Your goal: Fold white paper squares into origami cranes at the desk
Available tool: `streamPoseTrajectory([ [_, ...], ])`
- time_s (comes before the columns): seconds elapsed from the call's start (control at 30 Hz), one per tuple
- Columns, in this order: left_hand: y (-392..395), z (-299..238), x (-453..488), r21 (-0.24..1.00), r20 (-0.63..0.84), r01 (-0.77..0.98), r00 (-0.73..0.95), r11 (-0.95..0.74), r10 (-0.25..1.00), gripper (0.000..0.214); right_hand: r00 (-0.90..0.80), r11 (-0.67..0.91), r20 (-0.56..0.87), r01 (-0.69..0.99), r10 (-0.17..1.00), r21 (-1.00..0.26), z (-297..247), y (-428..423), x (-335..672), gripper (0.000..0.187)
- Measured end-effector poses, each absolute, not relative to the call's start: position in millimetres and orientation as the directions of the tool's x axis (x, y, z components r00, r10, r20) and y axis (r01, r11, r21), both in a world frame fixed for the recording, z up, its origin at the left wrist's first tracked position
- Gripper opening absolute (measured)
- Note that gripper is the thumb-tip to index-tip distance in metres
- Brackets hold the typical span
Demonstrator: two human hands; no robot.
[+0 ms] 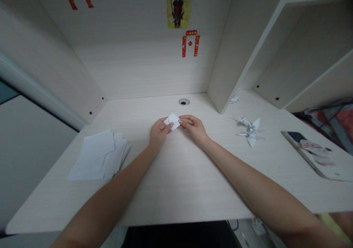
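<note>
A small folded piece of white paper point(173, 121) sits between my two hands, near the middle of the pale wood-grain desk point(176, 189). My left hand point(159, 133) pinches its left corner between thumb and fingers. My right hand point(193, 128) holds its right side, and a ring shows on one finger. Both hands are raised only slightly above the desk. The lower part of the paper is hidden behind my fingers.
A stack of white paper sheets point(99, 156) lies to the left. Several white origami cranes point(249, 131) stand to the right, with a small paper piece point(234, 99) by the shelf upright. A patterned phone or notebook point(313, 154) lies at the right edge. A round cable hole point(184, 101) sits at the back.
</note>
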State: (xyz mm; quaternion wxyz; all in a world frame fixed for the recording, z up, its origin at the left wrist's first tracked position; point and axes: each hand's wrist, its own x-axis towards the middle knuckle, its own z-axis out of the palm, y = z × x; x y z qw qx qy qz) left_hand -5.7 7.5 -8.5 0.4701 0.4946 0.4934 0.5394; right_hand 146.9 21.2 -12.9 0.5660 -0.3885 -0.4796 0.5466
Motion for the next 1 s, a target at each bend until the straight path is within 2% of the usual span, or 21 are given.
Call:
streamPoseTrajectory([
  [0.13, 6.8, -5.6, -5.2, 0.998, 0.064, -0.022, -0.066, -0.066, 0.996, 0.048, -0.030, 0.120, 0.131, -0.233, 0.991, -0.965, -14.8, 21.4, 146.0, 0.033],
  [0.33, 5.1, -2.9, -4.5, 0.998, 0.070, 0.010, -0.052, -0.070, 0.996, 0.034, -0.039, 0.177, 0.190, -0.220, 0.981, -0.959, -18.3, 21.5, 145.1, 0.027],
  [0.7, 5.7, -4.2, -4.9, 0.998, 0.057, -0.035, -0.056, -0.059, 0.997, 0.037, -0.011, 0.234, 0.241, -0.200, 0.971, -0.952, -11.9, 15.3, 139.7, 0.027],
  [0.83, 6.1, -4.6, -5.5, 0.998, 0.044, -0.037, -0.060, -0.046, 0.997, 0.038, -0.005, 0.225, 0.229, -0.181, 0.973, -0.957, -13.6, 17.0, 141.4, 0.041],
  [1.0, 7.3, -5.8, -6.5, 0.998, 0.051, -0.024, -0.085, -0.053, 0.995, 0.039, -0.021, 0.106, 0.114, -0.236, 0.993, -0.966, -17.0, 22.4, 144.7, 0.055],
])
